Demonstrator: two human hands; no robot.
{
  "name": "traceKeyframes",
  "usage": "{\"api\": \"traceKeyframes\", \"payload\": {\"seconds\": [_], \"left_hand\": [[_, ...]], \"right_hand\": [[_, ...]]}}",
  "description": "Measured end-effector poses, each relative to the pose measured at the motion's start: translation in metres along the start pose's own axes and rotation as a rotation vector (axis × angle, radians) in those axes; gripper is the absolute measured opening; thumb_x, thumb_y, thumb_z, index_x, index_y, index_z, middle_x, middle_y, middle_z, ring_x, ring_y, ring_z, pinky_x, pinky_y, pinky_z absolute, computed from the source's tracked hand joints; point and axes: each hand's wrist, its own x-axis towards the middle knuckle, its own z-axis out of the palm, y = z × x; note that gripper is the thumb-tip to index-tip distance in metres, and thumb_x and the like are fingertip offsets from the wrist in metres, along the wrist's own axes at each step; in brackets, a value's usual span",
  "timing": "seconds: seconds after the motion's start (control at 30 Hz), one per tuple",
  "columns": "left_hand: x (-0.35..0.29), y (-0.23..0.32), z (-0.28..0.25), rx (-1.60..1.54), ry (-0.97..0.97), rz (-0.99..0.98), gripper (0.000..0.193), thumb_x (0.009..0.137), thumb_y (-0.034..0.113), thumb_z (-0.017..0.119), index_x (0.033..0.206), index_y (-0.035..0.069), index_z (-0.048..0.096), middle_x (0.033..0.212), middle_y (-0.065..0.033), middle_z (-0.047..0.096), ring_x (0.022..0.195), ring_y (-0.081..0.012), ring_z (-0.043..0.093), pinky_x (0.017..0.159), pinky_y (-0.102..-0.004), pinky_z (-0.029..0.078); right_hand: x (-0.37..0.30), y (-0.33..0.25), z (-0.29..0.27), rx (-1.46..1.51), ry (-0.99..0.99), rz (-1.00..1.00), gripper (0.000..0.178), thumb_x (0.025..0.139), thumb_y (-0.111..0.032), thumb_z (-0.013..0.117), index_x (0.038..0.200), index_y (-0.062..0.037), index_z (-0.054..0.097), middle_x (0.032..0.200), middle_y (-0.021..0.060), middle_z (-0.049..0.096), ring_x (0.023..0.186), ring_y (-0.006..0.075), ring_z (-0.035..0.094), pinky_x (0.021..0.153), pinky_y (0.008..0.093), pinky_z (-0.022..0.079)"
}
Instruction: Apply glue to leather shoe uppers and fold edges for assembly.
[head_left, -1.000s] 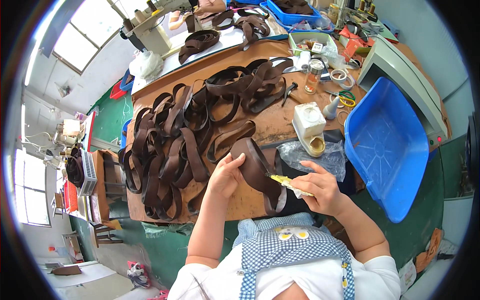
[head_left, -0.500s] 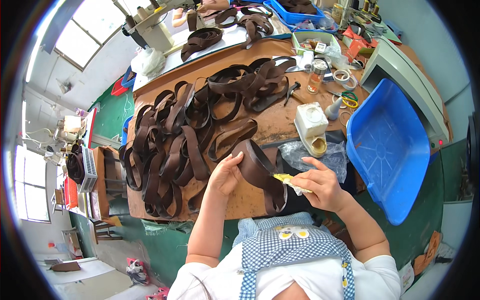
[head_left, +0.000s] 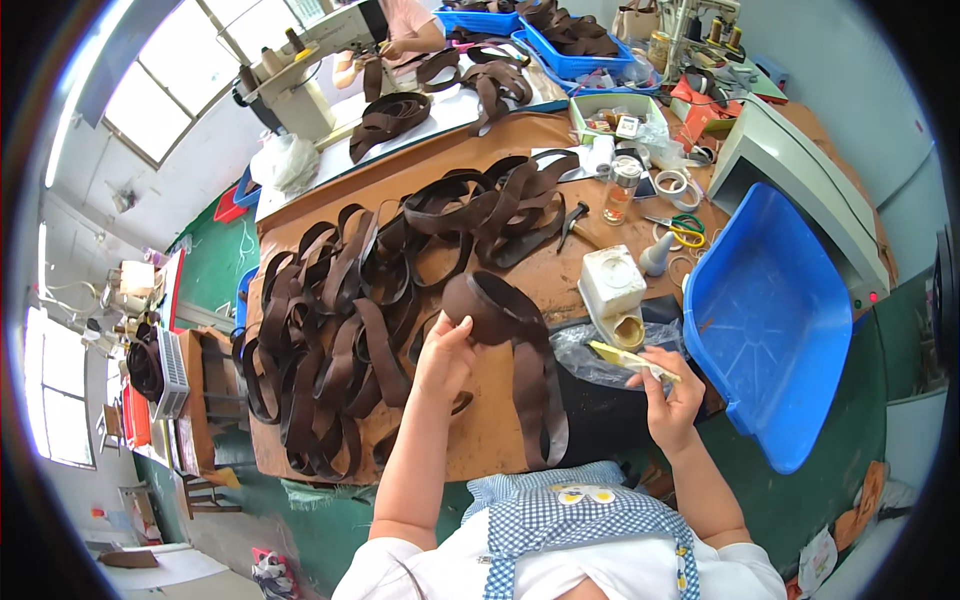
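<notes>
Over the table point(head_left: 487, 430), left hand point(head_left: 447, 358) pinches strip point(head_left: 534, 380), right hand point(head_left: 674, 388) yellow tool point(head_left: 617, 356) pointing leftward.

The left of two head-worn fisheye cameras is looking steeply down and forward, with the wearer's checked apron point(head_left: 600, 530) showing at six o'clock. The left hand point(head_left: 450, 357) and right hand point(head_left: 673, 398) are appearing fairly near, at seven and four o'clock, while the table point(head_left: 485, 430) is stretching away toward twelve. A distant window point(head_left: 150, 100) is slanting in at ten.
</notes>
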Motion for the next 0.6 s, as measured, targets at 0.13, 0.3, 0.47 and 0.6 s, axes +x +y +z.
{"api": "traceKeyframes", "payload": {"seconds": [0.13,0.3,0.47,0.6], "left_hand": [[0.067,-0.006,0.005,0.015,-0.128,0.154,0.043,0.096,0.003,0.057,0.138,0.008,0.048,0.136,-0.0066,0.056,0.126,-0.0237,0.053,0.109,-0.0432,0.041],[0.182,-0.055,0.026,-0.13,-0.238,0.236,0.041,0.094,-0.001,0.059,0.133,0.009,0.053,0.133,-0.0046,0.057,0.123,-0.0228,0.054,0.105,-0.0422,0.043],[0.261,-0.168,-0.019,-0.387,0.071,-0.064,0.041,0.086,-0.011,0.061,0.123,0.007,0.058,0.121,-0.0084,0.063,0.114,-0.0286,0.059,0.101,-0.0422,0.048],[0.259,-0.197,-0.054,-0.507,0.258,-0.276,0.041,0.079,-0.019,0.051,0.118,-0.006,0.054,0.12,-0.0176,0.061,0.113,-0.0354,0.059,0.101,-0.0491,0.051]], "right_hand": [[-0.019,0.017,-0.011,-0.039,0.06,0.08,0.017,0.091,0.007,0.057,0.107,0.0061,0.062,0.1,0.0165,0.065,0.068,0.0196,0.068,0.062,0.0277,0.055],[-0.037,0.019,-0.02,-0.097,0.097,0.179,0.016,0.09,0.009,0.056,0.105,0.0065,0.063,0.097,0.0164,0.065,0.068,0.0196,0.067,0.061,0.0277,0.054],[-0.044,0.019,-0.029,-0.151,0.144,0.246,0.015,0.09,0.008,0.056,0.103,0.006,0.063,0.094,0.0157,0.065,0.067,0.0196,0.067,0.062,0.028,0.054],[-0.044,0.029,-0.035,-0.199,0.162,0.258,0.016,0.089,0.009,0.057,0.104,0.005,0.064,0.091,0.0147,0.066,0.065,0.0191,0.067,0.061,0.0286,0.054]]}}
